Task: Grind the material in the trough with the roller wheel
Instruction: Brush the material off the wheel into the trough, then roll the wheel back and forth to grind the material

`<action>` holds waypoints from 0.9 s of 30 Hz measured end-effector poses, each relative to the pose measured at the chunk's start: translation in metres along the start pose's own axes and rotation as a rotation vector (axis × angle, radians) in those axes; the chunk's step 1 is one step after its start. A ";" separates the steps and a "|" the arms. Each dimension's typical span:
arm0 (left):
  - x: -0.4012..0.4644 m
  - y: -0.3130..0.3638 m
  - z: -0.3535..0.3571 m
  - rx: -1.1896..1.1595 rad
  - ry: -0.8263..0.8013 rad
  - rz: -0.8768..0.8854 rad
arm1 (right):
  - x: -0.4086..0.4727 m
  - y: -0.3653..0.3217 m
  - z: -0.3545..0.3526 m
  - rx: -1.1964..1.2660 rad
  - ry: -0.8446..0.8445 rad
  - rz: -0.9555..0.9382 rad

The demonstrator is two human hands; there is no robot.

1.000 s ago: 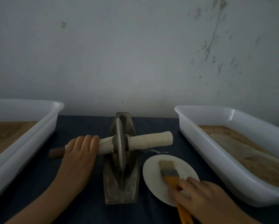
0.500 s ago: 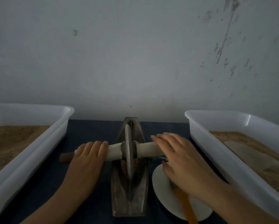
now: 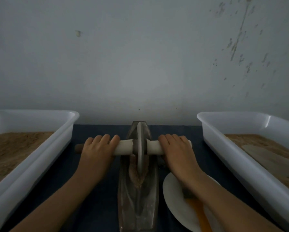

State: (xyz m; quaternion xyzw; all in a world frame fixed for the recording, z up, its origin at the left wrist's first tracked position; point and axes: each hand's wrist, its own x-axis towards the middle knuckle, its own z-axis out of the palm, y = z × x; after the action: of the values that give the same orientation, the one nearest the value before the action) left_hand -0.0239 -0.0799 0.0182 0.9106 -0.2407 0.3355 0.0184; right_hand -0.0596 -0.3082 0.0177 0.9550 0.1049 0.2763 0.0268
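Observation:
A long metal trough (image 3: 138,203) lies lengthwise on the dark blue cloth in the middle. A thin metal roller wheel (image 3: 140,148) stands upright in its groove toward the far end, on a white-wrapped axle handle (image 3: 123,148) that crosses the trough. Pale brown ground material (image 3: 135,176) lies in the groove just in front of the wheel. My left hand (image 3: 96,148) grips the handle left of the wheel. My right hand (image 3: 175,148) grips the handle right of the wheel.
A white tub (image 3: 40,148) of brown powder stands at the left, and another white tub (image 3: 227,148) with powder at the right. A white plate (image 3: 174,198) holding an orange-handled brush (image 3: 199,213) lies under my right forearm. A grey wall rises behind.
My right hand let go of the brush on the plate, reached over and took hold of the right side of the handle. The wheel has rolled toward the far end.

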 end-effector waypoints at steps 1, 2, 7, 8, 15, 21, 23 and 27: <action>0.006 -0.001 0.004 0.000 -0.021 -0.007 | 0.006 0.002 0.003 -0.007 0.014 -0.002; 0.012 -0.002 0.007 0.000 -0.038 -0.017 | 0.012 0.005 0.006 -0.016 0.024 0.004; 0.034 -0.011 0.027 0.035 -0.049 -0.050 | 0.038 0.012 0.012 -0.031 0.029 0.029; 0.037 -0.012 0.030 0.043 -0.051 -0.068 | 0.042 0.013 0.012 -0.031 0.031 0.033; 0.040 -0.011 0.031 0.058 -0.140 -0.134 | 0.040 0.006 0.007 -0.009 0.046 0.050; 0.018 -0.009 0.004 0.014 -0.272 -0.036 | 0.008 -0.002 -0.011 0.021 -0.091 0.028; 0.016 -0.009 -0.006 0.022 -0.363 -0.002 | -0.001 -0.003 -0.022 0.048 -0.164 0.012; 0.019 -0.012 -0.024 -0.042 -0.598 0.016 | -0.004 -0.003 -0.047 0.097 -0.394 -0.023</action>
State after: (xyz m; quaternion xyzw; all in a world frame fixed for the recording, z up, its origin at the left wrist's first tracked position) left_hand -0.0208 -0.0728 0.0498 0.9665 -0.2495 0.0474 -0.0373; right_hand -0.0884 -0.3063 0.0556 0.9894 0.1218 0.0786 0.0040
